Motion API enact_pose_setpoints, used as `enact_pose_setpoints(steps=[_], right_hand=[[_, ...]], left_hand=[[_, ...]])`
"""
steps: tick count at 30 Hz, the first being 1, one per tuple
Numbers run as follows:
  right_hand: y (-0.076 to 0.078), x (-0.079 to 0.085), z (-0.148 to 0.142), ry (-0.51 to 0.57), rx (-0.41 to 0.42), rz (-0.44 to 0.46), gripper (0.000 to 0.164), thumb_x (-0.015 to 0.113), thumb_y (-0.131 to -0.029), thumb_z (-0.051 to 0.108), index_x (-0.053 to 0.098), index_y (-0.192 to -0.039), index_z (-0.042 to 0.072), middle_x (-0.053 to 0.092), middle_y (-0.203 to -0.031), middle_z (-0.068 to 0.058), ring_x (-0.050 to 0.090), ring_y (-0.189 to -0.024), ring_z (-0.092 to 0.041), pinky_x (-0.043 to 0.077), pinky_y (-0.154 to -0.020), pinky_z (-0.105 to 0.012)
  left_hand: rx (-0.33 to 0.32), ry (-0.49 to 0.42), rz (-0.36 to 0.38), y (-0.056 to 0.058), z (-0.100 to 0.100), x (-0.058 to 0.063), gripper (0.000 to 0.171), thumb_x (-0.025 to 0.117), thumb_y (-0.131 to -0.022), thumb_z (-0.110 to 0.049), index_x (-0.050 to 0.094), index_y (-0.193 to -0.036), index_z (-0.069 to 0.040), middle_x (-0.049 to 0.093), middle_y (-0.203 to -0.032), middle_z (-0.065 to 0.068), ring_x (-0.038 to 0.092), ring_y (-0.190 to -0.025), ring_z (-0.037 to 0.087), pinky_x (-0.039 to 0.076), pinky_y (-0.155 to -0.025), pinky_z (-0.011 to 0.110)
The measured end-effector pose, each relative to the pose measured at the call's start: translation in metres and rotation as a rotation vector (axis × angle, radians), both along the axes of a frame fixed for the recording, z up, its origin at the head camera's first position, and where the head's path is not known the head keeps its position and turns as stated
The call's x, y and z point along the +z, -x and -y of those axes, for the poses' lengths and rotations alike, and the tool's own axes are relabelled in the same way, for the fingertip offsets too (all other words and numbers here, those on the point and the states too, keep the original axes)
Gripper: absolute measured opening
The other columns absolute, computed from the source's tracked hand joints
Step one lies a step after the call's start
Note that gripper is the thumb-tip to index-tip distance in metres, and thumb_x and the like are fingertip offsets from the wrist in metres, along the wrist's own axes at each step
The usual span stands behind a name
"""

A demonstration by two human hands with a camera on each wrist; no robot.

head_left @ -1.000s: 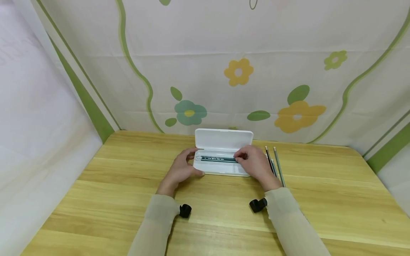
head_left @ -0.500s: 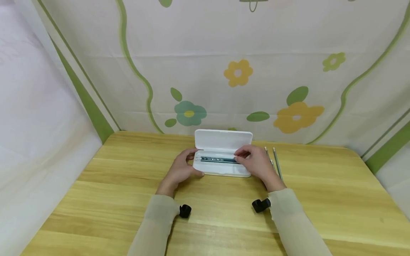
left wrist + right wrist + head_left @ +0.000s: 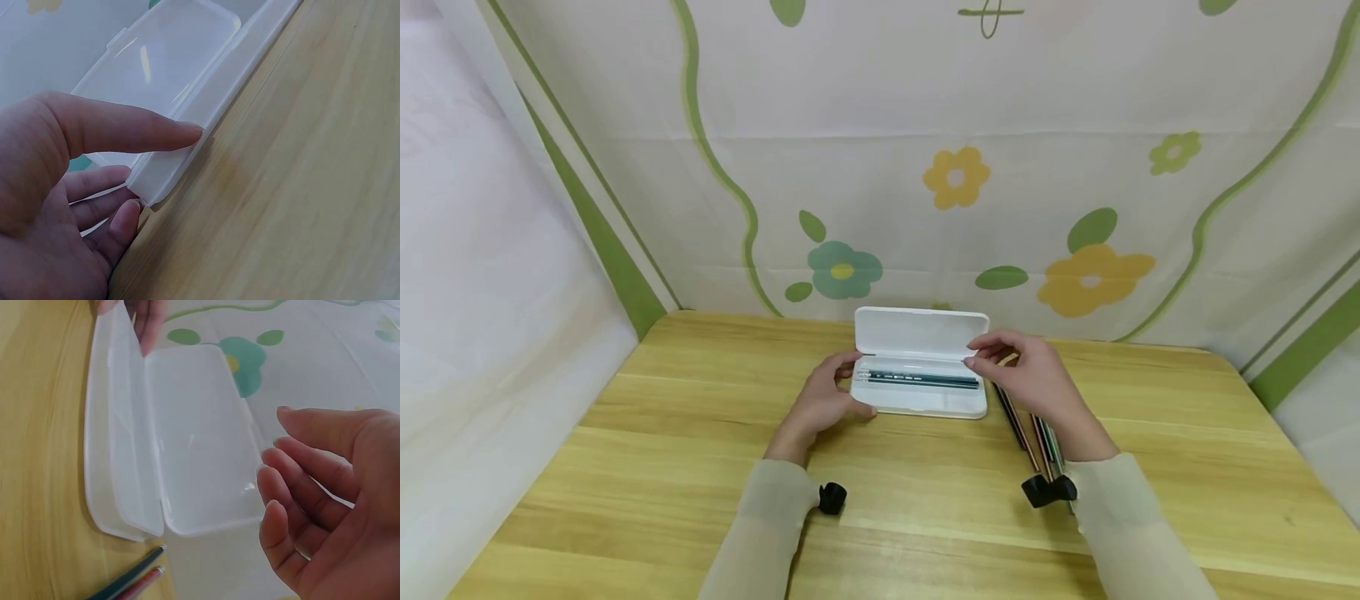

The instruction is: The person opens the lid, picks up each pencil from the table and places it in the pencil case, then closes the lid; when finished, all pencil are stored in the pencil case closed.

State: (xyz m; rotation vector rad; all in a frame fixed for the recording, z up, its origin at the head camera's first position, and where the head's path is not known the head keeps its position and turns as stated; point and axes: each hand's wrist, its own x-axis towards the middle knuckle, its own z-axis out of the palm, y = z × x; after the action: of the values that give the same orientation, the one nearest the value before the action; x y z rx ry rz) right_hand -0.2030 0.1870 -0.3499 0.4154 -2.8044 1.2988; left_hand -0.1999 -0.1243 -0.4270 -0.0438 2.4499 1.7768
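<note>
A white plastic pencil case [image 3: 906,403] stands on the table with its lid [image 3: 921,333] raised at the back. Several dark green pencils [image 3: 925,381] lie lengthwise inside, eraser ends to the left. My left hand [image 3: 822,404] holds the case's left end; in the left wrist view the thumb [image 3: 169,133] presses the front wall while the other fingers are at the end. Above the case's right end is my right hand [image 3: 1041,379], fingers loosely bent and holding nothing. From the right wrist view, that hand [image 3: 325,487] is apart from the case.
Several loose pencils [image 3: 1017,429] lie on the wooden table [image 3: 910,517] to the right of the case, partly hidden beneath my right hand and wrist. A white cloth [image 3: 865,200] printed with flowers hangs right behind the table's back edge.
My right hand has let go of the pencils in the case, lifted off, and moved to the right with its fingers parting. The left hand has stayed on the case.
</note>
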Motion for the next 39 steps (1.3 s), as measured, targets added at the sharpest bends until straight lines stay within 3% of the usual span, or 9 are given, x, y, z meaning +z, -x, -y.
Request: enact_pose_setpoints(steps=[6,13,21,30,34,39], right_hand=[[-0.013,0.008,-0.015,0.042,-0.047,0.015,0.037,0.074,-0.102,0.038,0.073,-0.131,0.014,0.075,-0.114,-0.006,0.066,-0.101,-0.022,0.054,-0.083,-0.026],[-0.026,0.007,-0.031,0.029,-0.095,-0.002,0.036,0.073,-0.103,0.041,0.074,-0.13,0.018,0.074,-0.115,-0.005,0.066,-0.098,-0.014,0.055,-0.079,-0.025],[-0.034,-0.002,-0.05,0.005,-0.161,0.059,0.043,0.071,-0.103,0.047,0.073,-0.132,0.014,0.072,-0.118,-0.006,0.065,-0.102,-0.017,0.056,-0.077,-0.025],[-0.041,-0.02,-0.071,-0.024,-0.185,0.107,0.043,0.071,-0.104,0.043,0.071,-0.133,0.011,0.073,-0.118,-0.007,0.063,-0.1,-0.008,0.053,-0.078,-0.024],[-0.045,-0.033,-0.082,-0.003,-0.184,0.174,0.044,0.073,-0.103,0.039,0.07,-0.133,0.006,0.074,-0.118,-0.008,0.066,-0.095,-0.008,0.057,-0.076,-0.025],[-0.047,-0.047,-0.097,0.138,-0.18,0.349,0.048,0.075,-0.102,0.029,0.064,-0.134,-0.005,0.076,-0.11,-0.009,0.072,-0.09,-0.011,0.064,-0.077,-0.03]], left_hand=[[0.0,0.0,0.003,0.0,0.0,-0.001,0.097,0.093,-0.067,0.003,0.054,-0.156,-0.01,0.06,-0.147,0.014,0.058,-0.121,0.031,0.051,-0.104,0.044],[0.006,0.004,0.003,0.001,0.0,-0.001,0.097,0.093,-0.067,0.003,0.055,-0.156,-0.011,0.06,-0.146,0.015,0.059,-0.114,0.03,0.052,-0.097,0.039],[0.014,0.011,0.003,0.002,0.001,-0.001,0.097,0.093,-0.067,0.002,0.055,-0.155,-0.011,0.059,-0.147,0.014,0.055,-0.124,0.032,0.05,-0.103,0.044],[0.019,0.016,0.002,0.002,0.001,0.0,0.097,0.092,-0.067,0.003,0.055,-0.155,-0.012,0.059,-0.147,0.014,0.054,-0.126,0.032,0.049,-0.107,0.047],[0.018,0.014,0.001,0.002,0.001,0.0,0.097,0.093,-0.067,0.003,0.055,-0.155,-0.012,0.059,-0.147,0.014,0.054,-0.126,0.033,0.048,-0.107,0.047],[0.015,0.011,0.003,0.002,0.001,-0.001,0.096,0.092,-0.067,0.003,0.056,-0.155,-0.012,0.06,-0.147,0.014,0.055,-0.124,0.032,0.049,-0.106,0.046]])
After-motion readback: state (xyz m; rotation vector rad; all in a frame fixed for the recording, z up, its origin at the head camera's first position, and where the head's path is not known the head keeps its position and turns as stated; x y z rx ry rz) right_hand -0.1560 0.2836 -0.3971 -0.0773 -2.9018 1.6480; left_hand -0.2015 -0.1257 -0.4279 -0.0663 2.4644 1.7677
